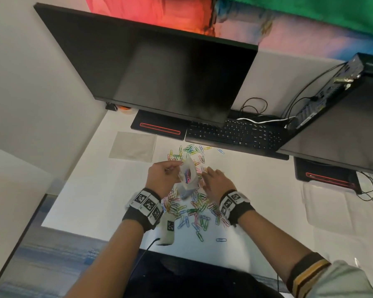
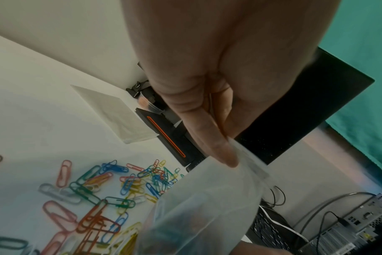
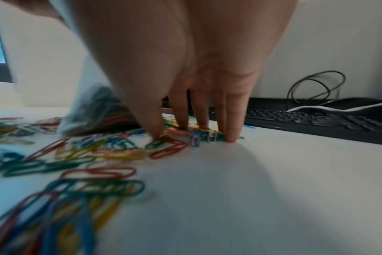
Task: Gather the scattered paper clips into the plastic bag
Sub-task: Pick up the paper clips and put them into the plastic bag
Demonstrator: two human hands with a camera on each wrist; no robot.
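Note:
Colourful paper clips (image 1: 194, 209) lie scattered on the white table (image 1: 256, 211), both in front of and behind my hands. My left hand (image 1: 164, 176) pinches the rim of the small clear plastic bag (image 1: 187, 177) and holds it upright with its bottom near the table; clips show inside it. In the left wrist view the thumb of my left hand (image 2: 227, 160) presses the bag (image 2: 207, 198) rim. My right hand (image 1: 213, 179) is just right of the bag. Its straight fingers (image 3: 231, 136) and thumb touch the table around a small bunch of clips (image 3: 185, 136).
A dark monitor (image 1: 159, 76) overhangs the back of the table, with a black keyboard (image 1: 235, 132) under it. A flat clear sheet (image 1: 134, 146) lies at the back left. Cables and a computer box (image 1: 327, 91) sit at the right. The table's front edge is close to my forearms.

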